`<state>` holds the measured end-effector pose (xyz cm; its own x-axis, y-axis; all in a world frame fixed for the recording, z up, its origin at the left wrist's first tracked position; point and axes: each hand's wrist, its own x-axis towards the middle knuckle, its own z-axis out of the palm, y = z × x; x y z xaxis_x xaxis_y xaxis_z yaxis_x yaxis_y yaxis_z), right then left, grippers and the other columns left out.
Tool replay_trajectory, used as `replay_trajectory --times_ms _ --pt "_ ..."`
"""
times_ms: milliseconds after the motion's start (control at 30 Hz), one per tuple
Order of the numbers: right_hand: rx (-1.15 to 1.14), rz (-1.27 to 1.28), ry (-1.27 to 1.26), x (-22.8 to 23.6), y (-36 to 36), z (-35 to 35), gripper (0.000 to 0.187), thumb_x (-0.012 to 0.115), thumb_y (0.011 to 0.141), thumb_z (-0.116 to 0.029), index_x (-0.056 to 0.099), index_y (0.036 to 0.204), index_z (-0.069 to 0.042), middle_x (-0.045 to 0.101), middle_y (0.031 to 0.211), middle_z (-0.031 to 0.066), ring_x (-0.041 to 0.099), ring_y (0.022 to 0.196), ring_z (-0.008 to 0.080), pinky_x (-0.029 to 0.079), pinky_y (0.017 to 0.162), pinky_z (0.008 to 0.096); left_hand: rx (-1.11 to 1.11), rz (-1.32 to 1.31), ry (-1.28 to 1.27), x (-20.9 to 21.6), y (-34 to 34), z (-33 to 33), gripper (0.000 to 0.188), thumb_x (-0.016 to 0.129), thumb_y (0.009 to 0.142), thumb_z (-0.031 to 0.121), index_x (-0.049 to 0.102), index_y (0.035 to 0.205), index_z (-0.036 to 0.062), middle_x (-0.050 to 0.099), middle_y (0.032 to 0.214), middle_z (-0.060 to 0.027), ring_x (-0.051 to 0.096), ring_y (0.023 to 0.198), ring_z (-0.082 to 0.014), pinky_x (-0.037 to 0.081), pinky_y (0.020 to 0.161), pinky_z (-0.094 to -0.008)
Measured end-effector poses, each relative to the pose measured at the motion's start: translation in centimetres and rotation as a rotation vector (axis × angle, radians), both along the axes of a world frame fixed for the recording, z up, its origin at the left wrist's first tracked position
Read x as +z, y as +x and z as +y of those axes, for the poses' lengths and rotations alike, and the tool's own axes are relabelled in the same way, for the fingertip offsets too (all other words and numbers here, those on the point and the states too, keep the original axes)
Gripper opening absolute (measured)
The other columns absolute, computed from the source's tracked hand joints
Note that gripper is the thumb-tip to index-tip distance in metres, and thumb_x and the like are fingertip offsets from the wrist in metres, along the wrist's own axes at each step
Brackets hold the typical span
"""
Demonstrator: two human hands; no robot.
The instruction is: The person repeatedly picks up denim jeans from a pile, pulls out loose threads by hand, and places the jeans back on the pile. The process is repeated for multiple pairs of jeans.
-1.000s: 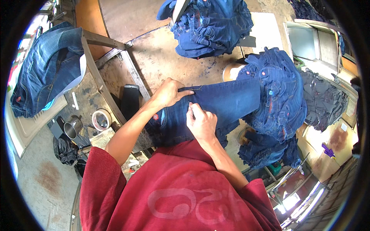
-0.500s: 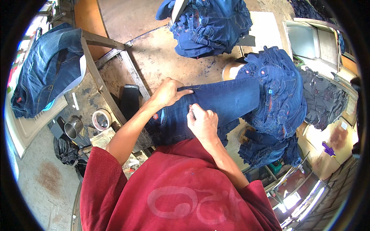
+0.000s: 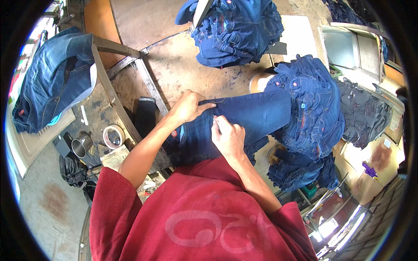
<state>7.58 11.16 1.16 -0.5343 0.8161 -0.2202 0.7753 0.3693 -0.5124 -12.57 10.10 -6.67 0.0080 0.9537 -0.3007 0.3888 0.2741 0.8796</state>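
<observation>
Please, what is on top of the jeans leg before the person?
On the jeans leg are the left hand, at the far edge, and the curled right hand. The denim beneath them is covered.

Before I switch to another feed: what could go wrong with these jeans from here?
1. The right hand is closed over the jeans, perhaps on something too small to make out; if sharp, it might snag the denim or catch the left hand nearby.
2. The leg's far end overlaps the denim pile in view; if they touch, a tug could disturb the pile.
</observation>
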Motion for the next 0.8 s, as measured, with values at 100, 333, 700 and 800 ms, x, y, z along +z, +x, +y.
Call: replay_trajectory --times_ms 100,333,700,800 --pt "0.044 -0.041 0.019 0.2 0.1 0.3 0.002 0.074 0.093 -0.010 0.073 0.093 -0.008 0.072 0.067 0.0147 0.072 0.055 0.0313 0.057 0.054 0.0424 -0.012 0.004 0.003 0.0 0.0 0.0 0.030 0.085 0.095 0.030 0.084 0.097 0.0006 0.065 0.069 -0.0290 0.065 0.056 -0.0407 0.053 0.059 -0.0456" --pt "-0.052 0.173 -0.011 0.3 1.2 -1.1 0.006 0.074 0.093 -0.013 0.071 0.096 -0.008 0.070 0.064 0.0154 0.072 0.056 0.0328 0.058 0.052 0.0439 0.041 0.019 -0.023 0.5 0.2 0.0 0.028 0.085 0.095 0.029 0.084 0.098 0.0010 0.063 0.066 -0.0280 0.058 0.049 -0.0302 0.051 0.056 -0.0435" --pt "-0.045 0.151 -0.056 -0.2 1.7 -1.4 0.004 0.072 0.095 -0.013 0.069 0.095 -0.010 0.068 0.061 0.0139 0.070 0.053 0.0357 0.057 0.051 0.0467 0.039 0.083 -0.054 -0.2 0.4 0.0 0.033 0.085 0.095 0.032 0.084 0.098 -0.0001 0.066 0.067 -0.0270 0.061 0.051 -0.0305 0.052 0.058 -0.0436" --pt "0.057 -0.025 -0.003 0.0 1.5 -1.5 0.004 0.072 0.095 -0.014 0.069 0.096 -0.010 0.068 0.061 0.0136 0.070 0.053 0.0351 0.056 0.050 0.0462 0.020 0.083 -0.137 0.3 0.4 0.0 0.034 0.085 0.095 0.033 0.084 0.099 -0.0003 0.067 0.068 -0.0266 0.062 0.052 -0.0304 0.052 0.059 -0.0438"
